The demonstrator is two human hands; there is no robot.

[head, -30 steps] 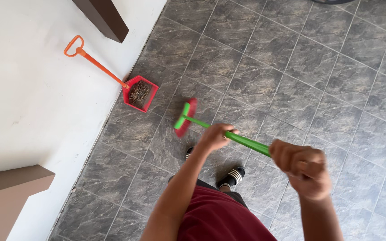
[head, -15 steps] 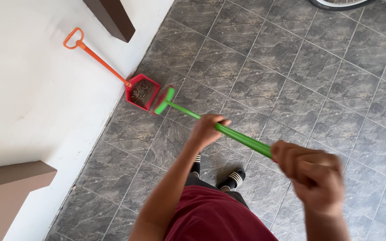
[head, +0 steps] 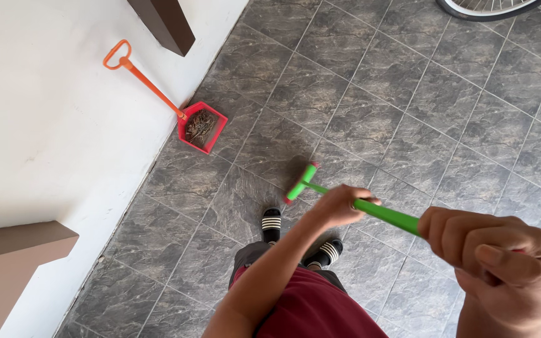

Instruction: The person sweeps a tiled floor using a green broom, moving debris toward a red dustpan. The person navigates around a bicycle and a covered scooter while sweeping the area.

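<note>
Green broom is mid-sweep: your left hand and right hand both grip its handle, its head down on the floor. Next, push debris toward the red dustpan at the wall.

Bright even daylight, soft shadows, sharp focus throughout

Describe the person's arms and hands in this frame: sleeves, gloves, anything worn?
Both arms are bare as far as the view shows, with no sleeves in sight. The left hand and right hand wear no gloves. No rings, watch or bands show on either.
</note>
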